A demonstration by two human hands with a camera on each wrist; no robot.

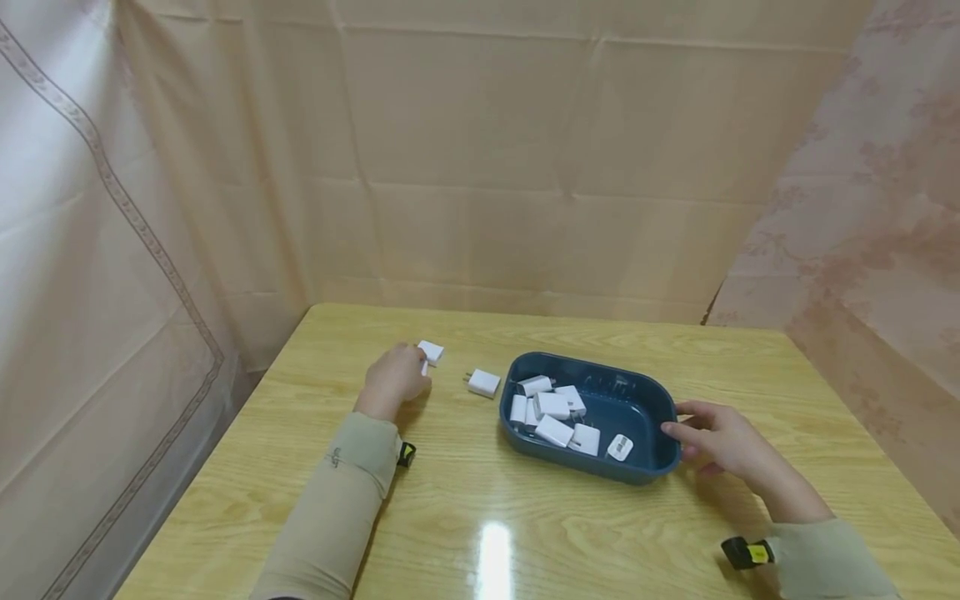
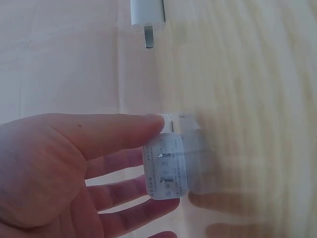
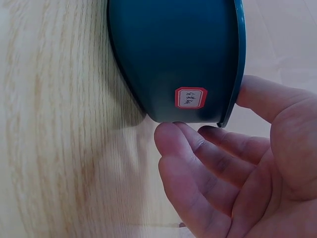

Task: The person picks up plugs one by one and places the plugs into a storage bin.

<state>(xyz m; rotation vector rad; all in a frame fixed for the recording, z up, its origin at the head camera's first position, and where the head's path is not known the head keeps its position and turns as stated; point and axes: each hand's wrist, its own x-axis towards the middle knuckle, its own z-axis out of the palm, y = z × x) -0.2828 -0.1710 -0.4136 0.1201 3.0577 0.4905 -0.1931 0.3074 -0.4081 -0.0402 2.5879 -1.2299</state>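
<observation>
My left hand [image 1: 395,377] pinches a white charger plug [image 2: 166,171] between thumb and fingers at the table's left side. In the left wrist view its printed face and two metal prongs show. Right beyond these fingers lies a second charger plug [image 1: 431,352]. A third charger plug [image 1: 483,382] rests between that hand and a dark blue plastic box [image 1: 585,470]. Several white charger plugs [image 1: 552,406] are heaped in the box's left half, and one [image 1: 620,447] lies apart on its floor. My right hand [image 1: 716,437] grips the box's right end, thumb at the rim and fingers around the outer wall.
The wooden table [image 1: 420,517] bears everything. A red-edged sticker [image 3: 190,98] is on the box's outer wall. Behind the table hangs a beige cloth [image 1: 480,167], with pale curtains [image 1: 90,292] at the sides. A dark strap piece [image 1: 742,552] sits at the right wrist.
</observation>
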